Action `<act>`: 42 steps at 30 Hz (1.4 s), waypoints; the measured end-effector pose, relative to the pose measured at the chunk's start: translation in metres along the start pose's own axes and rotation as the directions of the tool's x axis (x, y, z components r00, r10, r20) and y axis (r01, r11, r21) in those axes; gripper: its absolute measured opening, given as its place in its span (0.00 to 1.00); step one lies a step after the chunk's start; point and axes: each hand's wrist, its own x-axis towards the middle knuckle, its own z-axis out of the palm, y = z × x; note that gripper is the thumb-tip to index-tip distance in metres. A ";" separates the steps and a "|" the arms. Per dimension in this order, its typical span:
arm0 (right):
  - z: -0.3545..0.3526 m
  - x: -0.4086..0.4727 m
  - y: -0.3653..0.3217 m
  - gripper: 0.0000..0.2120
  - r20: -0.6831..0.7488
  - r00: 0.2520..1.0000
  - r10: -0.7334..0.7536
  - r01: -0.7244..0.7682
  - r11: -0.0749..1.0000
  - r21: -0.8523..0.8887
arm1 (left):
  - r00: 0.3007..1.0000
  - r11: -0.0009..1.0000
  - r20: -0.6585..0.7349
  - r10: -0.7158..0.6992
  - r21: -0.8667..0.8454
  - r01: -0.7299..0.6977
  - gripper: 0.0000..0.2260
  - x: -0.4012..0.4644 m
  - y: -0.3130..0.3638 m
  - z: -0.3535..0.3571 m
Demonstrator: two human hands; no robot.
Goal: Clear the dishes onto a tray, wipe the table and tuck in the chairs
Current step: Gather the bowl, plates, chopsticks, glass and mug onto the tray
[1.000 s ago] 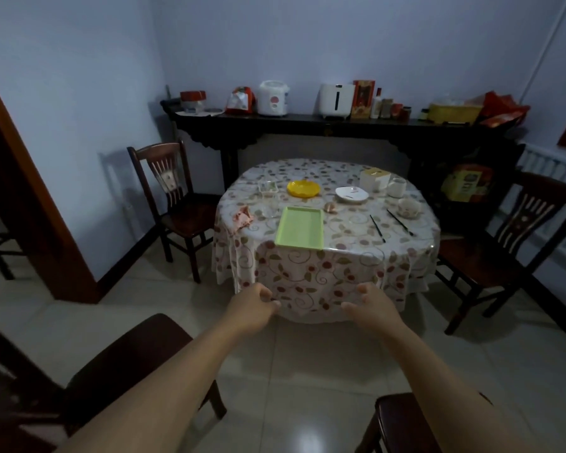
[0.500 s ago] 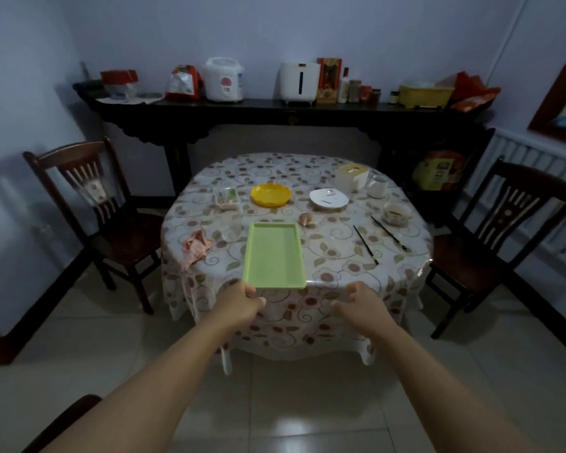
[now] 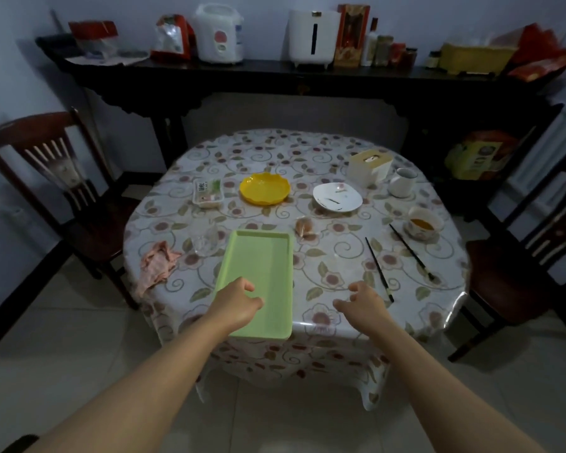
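A light green tray (image 3: 262, 266) lies at the near edge of the round table (image 3: 307, 158) with the floral cloth. My left hand (image 3: 234, 305) hovers over the tray's near left part, fingers loosely curled, holding nothing. My right hand (image 3: 361, 304) hangs over the cloth right of the tray, fingers apart and empty. Further back sit a yellow plate (image 3: 264, 188), a white plate (image 3: 337, 197), a white mug (image 3: 402, 182), a small bowl (image 3: 424, 222), a clear glass (image 3: 206, 243) and a plastic food box (image 3: 208, 192). Two black chopsticks (image 3: 379, 269) lie at the right. A pink cloth (image 3: 157, 264) sits at the left edge.
Dark wooden chairs stand left (image 3: 56, 178) and right (image 3: 536, 256) of the table, pulled out. A cream tissue box (image 3: 368, 166) and a garlic bulb (image 3: 304, 226) are on the table. Behind stands a dark sideboard (image 3: 307, 76) with appliances and packets. Tiled floor lies in front.
I have come closer to the table. Both hands have moved forward from below the table's edge to over the tray and the cloth.
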 end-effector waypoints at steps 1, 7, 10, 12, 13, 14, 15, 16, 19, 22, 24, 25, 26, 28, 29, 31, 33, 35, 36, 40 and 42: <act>-0.001 0.013 0.001 0.29 0.004 1.000 0.009 -0.009 1.000 -0.006 | 1.000 1.000 0.003 -0.007 -0.001 0.007 0.17 0.012 0.005 0.003; -0.015 0.080 0.008 0.28 -0.017 0.996 0.087 -0.086 0.996 0.038 | 0.999 0.999 0.051 -0.007 -0.051 0.010 0.16 0.087 0.035 0.021; -0.020 0.109 0.016 0.27 -0.061 0.988 0.144 -0.144 0.990 0.008 | 0.995 0.998 0.090 0.035 -0.048 -0.031 0.16 0.126 0.052 0.035; -0.024 0.129 0.026 0.26 -0.071 0.978 0.198 -0.200 0.980 -0.012 | 0.990 0.998 0.128 0.051 -0.035 -0.047 0.16 0.150 0.064 0.048; -0.024 0.137 0.030 0.25 -0.074 0.975 0.210 -0.211 0.977 -0.016 | 0.988 0.998 0.142 0.057 -0.036 -0.053 0.16 0.157 0.068 0.054; -0.025 0.146 0.035 0.24 -0.082 0.972 0.220 -0.223 0.974 -0.026 | 0.986 0.998 0.155 0.058 -0.036 -0.054 0.16 0.165 0.073 0.061; -0.026 0.158 0.042 0.24 -0.097 0.968 0.233 -0.237 0.971 -0.036 | 0.985 0.998 0.165 0.057 -0.032 -0.053 0.16 0.176 0.078 0.070; -0.027 0.167 0.047 0.23 -0.113 0.963 0.244 -0.250 0.967 -0.044 | 0.984 0.998 0.172 0.055 -0.027 -0.051 0.16 0.184 0.082 0.076; -0.031 0.197 0.065 0.23 -0.140 0.952 0.270 -0.283 0.956 -0.075 | 0.978 0.998 0.199 0.062 0.000 -0.063 0.16 0.208 0.097 0.095; -0.035 0.226 0.080 0.21 -0.153 0.957 0.246 -0.267 0.954 -0.139 | 0.980 0.998 0.191 0.049 0.023 -0.054 0.16 0.231 0.111 0.112; -0.035 0.243 0.091 0.22 -0.141 0.960 0.242 -0.264 0.949 -0.173 | 0.982 0.998 0.188 0.036 0.035 -0.044 0.16 0.244 0.121 0.125; -0.033 0.251 0.095 0.23 -0.128 0.962 0.240 -0.262 0.945 -0.195 | 0.983 0.998 0.184 0.026 0.045 -0.035 0.16 0.250 0.124 0.132; -0.031 0.258 0.100 0.23 -0.116 0.966 0.233 -0.254 0.941 -0.222 | 0.984 0.998 0.180 0.012 0.057 -0.023 0.17 0.256 0.128 0.139; -0.025 0.270 0.109 0.23 -0.105 0.971 0.213 -0.234 0.927 -0.293 | 0.985 0.996 0.175 -0.006 0.085 -0.009 0.16 0.266 0.136 0.153; -0.022 0.275 0.112 0.24 -0.108 0.973 0.203 -0.227 0.919 -0.322 | 0.984 0.996 0.176 -0.012 0.086 -0.004 0.16 0.270 0.140 0.158; -0.019 0.284 0.118 0.25 -0.101 0.976 0.191 -0.215 0.907 -0.362 | 0.982 0.997 0.186 -0.019 0.073 0.005 0.14 0.280 0.148 0.171; -0.016 0.286 0.116 0.24 -0.096 0.982 0.164 -0.187 0.916 -0.354 | 0.983 0.998 0.183 0.003 0.063 -0.015 0.09 0.284 0.152 0.177; -0.022 0.290 0.118 0.22 -0.131 0.981 0.144 -0.176 0.947 -0.270 | 0.983 0.996 0.184 0.027 0.078 -0.042 0.07 0.290 0.159 0.186; -0.028 0.293 0.120 0.20 -0.172 0.976 0.133 -0.172 0.957 -0.234 | 0.981 0.996 0.191 0.031 0.080 -0.047 0.07 0.292 0.163 0.190; -0.066 0.315 0.135 0.13 -0.299 0.948 0.112 -0.195 0.944 -0.265 | 0.975 0.996 0.220 0.031 0.075 -0.048 0.09 0.299 0.179 0.203; -0.082 0.328 0.142 0.12 -0.319 0.935 0.158 -0.245 0.936 -0.254 | 0.974 0.994 0.222 0.039 0.088 -0.060 0.08 0.302 0.184 0.206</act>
